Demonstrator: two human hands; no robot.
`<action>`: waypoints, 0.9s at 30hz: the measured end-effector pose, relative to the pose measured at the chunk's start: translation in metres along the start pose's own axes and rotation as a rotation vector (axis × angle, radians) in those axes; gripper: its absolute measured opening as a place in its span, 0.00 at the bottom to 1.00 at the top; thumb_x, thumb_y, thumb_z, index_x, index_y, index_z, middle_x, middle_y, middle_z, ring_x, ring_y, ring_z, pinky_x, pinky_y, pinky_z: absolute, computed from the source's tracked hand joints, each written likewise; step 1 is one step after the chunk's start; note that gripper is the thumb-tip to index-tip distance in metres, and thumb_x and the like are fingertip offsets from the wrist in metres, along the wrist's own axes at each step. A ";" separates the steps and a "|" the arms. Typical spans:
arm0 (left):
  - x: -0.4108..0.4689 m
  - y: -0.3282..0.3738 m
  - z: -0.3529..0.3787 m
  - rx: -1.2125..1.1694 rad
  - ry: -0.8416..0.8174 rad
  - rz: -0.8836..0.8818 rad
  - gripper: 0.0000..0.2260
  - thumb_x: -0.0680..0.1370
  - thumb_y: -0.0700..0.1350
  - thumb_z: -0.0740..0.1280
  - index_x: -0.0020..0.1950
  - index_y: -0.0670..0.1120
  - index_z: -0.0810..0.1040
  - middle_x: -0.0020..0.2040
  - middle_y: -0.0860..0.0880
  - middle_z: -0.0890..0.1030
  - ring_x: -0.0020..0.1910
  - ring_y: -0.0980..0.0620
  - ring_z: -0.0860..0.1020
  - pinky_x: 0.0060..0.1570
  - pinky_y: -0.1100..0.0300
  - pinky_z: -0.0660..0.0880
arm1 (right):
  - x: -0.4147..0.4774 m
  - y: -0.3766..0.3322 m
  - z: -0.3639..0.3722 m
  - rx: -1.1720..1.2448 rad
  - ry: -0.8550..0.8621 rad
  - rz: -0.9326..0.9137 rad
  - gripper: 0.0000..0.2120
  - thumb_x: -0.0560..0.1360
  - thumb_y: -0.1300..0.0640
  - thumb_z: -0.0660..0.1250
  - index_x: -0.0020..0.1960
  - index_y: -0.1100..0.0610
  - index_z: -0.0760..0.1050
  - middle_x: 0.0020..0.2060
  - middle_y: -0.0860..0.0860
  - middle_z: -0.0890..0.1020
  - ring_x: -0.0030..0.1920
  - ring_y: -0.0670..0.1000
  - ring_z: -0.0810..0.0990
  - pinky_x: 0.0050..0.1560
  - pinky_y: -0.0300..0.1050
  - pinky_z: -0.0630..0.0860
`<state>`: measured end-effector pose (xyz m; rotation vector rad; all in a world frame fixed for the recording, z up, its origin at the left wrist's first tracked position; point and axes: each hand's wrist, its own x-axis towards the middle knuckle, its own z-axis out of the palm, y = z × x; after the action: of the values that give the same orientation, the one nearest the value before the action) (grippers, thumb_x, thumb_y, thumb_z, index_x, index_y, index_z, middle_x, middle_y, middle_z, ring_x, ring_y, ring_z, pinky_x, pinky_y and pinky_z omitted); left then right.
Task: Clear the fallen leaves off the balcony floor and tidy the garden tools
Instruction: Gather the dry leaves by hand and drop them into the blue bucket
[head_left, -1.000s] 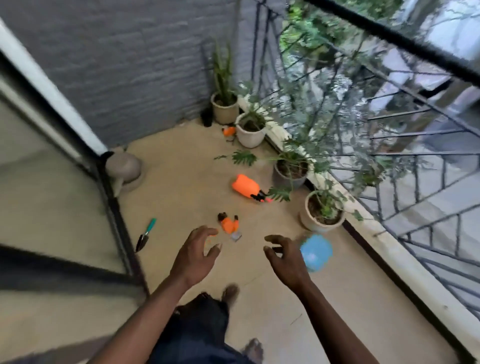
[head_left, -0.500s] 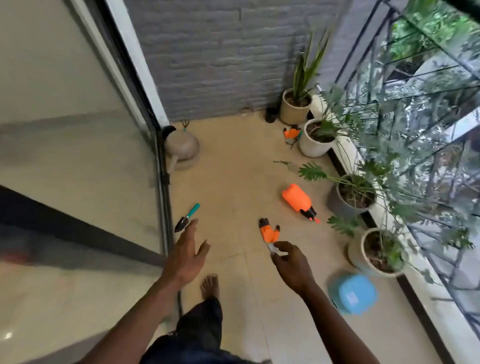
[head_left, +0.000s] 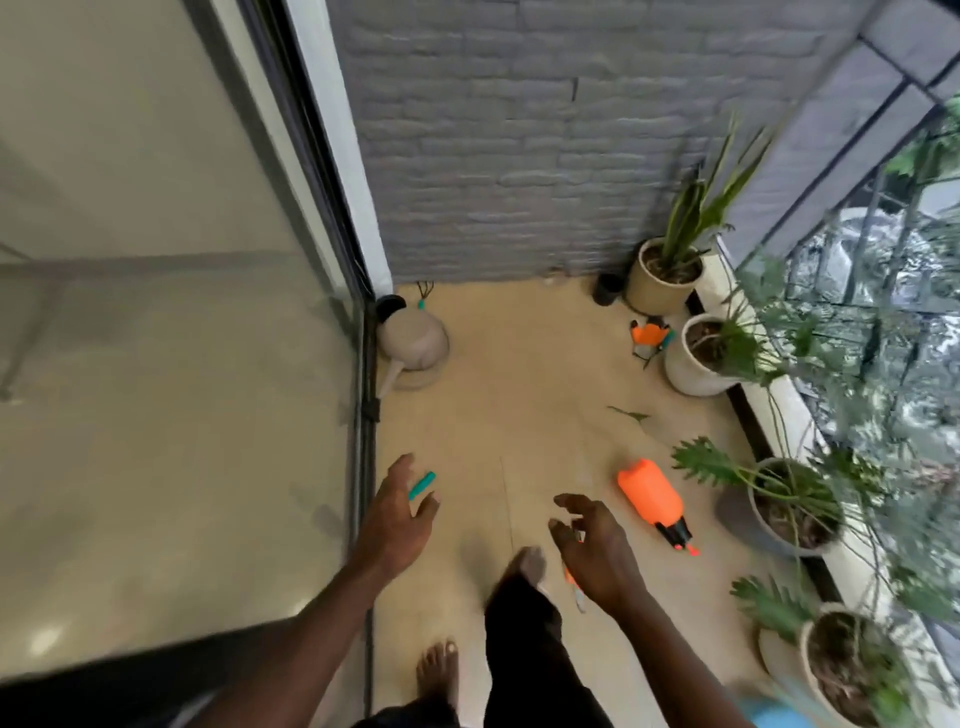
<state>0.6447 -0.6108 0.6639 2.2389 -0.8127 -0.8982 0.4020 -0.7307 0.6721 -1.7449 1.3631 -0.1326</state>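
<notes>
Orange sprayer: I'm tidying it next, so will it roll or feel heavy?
The sprayer lies on its side with a rounded body, so a nudge would probably roll it. It looks like rigid plastic, likely light, though its fill is not visible.

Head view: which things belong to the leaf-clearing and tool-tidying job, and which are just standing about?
Job: fallen leaf, teal-handled tool, orange sprayer, orange tool beside the white pot, watering can.
Just there: potted plants, glass door, brick wall.
</notes>
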 end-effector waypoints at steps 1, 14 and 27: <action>0.014 0.006 -0.001 -0.020 0.027 -0.020 0.32 0.82 0.43 0.69 0.82 0.47 0.59 0.78 0.47 0.68 0.76 0.47 0.69 0.71 0.60 0.64 | 0.018 -0.005 -0.004 -0.016 -0.015 -0.008 0.15 0.80 0.55 0.70 0.66 0.50 0.77 0.60 0.49 0.79 0.58 0.52 0.81 0.60 0.47 0.76; 0.236 0.089 -0.038 -0.061 0.188 -0.242 0.33 0.83 0.51 0.67 0.84 0.46 0.55 0.83 0.46 0.61 0.79 0.46 0.65 0.73 0.58 0.61 | 0.303 -0.073 -0.064 -0.353 -0.304 -0.166 0.17 0.80 0.53 0.68 0.68 0.50 0.76 0.63 0.51 0.77 0.63 0.51 0.79 0.64 0.41 0.72; 0.394 0.059 -0.016 -0.033 0.270 -0.489 0.33 0.79 0.61 0.63 0.80 0.47 0.64 0.78 0.45 0.69 0.77 0.44 0.68 0.73 0.47 0.68 | 0.527 -0.181 -0.030 -0.811 -0.509 -0.523 0.19 0.79 0.53 0.68 0.70 0.52 0.76 0.66 0.52 0.76 0.65 0.56 0.78 0.63 0.52 0.77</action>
<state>0.8688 -0.9241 0.5624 2.5035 -0.1249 -0.7823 0.7217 -1.1816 0.5956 -2.5424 0.5724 0.6225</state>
